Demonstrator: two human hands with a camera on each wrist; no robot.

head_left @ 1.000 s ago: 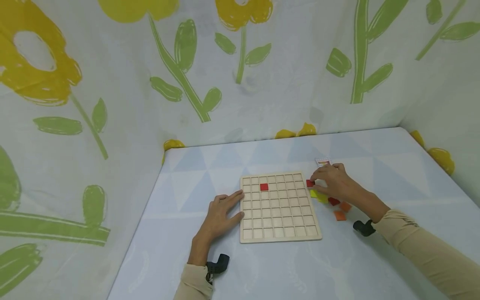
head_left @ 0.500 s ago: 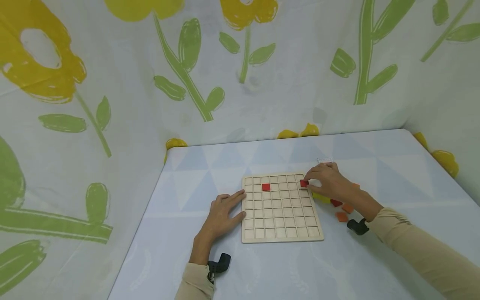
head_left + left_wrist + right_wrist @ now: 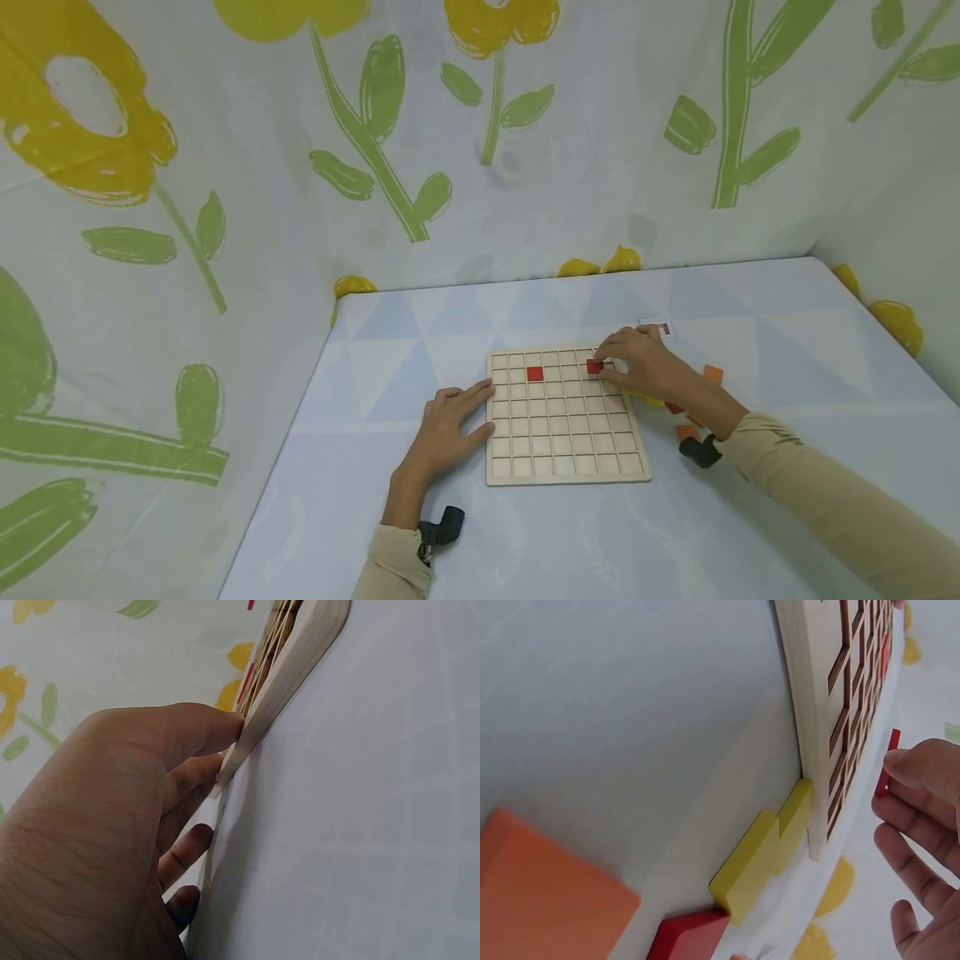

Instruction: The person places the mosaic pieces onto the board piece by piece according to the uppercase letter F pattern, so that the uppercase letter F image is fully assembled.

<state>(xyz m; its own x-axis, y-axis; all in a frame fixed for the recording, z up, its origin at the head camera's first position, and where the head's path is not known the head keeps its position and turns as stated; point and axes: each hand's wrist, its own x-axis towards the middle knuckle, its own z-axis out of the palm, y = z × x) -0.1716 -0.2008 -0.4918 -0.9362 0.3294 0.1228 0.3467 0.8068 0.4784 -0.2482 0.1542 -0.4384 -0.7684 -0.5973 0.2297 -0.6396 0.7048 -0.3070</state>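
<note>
Printed card partly hidden by the right hand

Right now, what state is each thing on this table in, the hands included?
Wooden board: flat on the table
Seated red tile: in a board cell
Left hand: touching the board's left edge
Right hand: pinching a tile
Held red tile: raised above the board
Yellow tiles: loose beside the board
Orange tiles: loose on the table
Printed card: lying flat, partly hidden
</note>
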